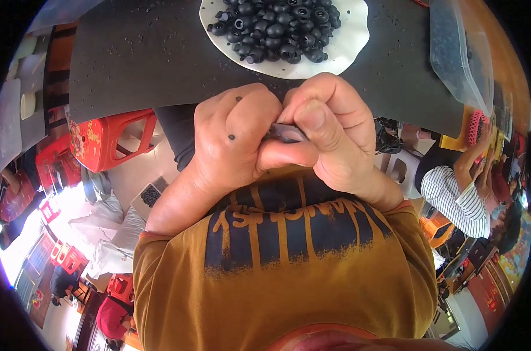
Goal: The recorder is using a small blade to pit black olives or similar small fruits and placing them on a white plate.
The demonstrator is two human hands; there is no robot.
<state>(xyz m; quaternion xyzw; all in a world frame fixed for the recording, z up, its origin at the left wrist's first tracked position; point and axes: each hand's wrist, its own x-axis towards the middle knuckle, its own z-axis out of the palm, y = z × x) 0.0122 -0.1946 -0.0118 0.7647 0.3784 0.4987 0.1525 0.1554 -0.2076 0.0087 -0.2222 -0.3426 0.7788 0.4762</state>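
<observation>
Just in front of my chest and near the table's edge, my left hand (236,137) and my right hand (338,131) meet. Both are closed. Between them shows a small, thin, shiny grey piece (286,133), dark along its lower edge; most of it is covered by fingers. The left fingers curl around one end, while the right thumb and forefinger pinch close to the other. What the right pinch contains is hidden. Beyond the hands, a white wavy-rimmed plate (330,64) bears a heap of small round black parts (277,29), some with hollow openings.
Black crumbs lie scattered over the dark grey tabletop (136,64). A clear plastic bin (461,58) stands at the right. Red stools (113,137) and white sacks (110,228) are on the left. A person in a striped top (458,196) works at the right.
</observation>
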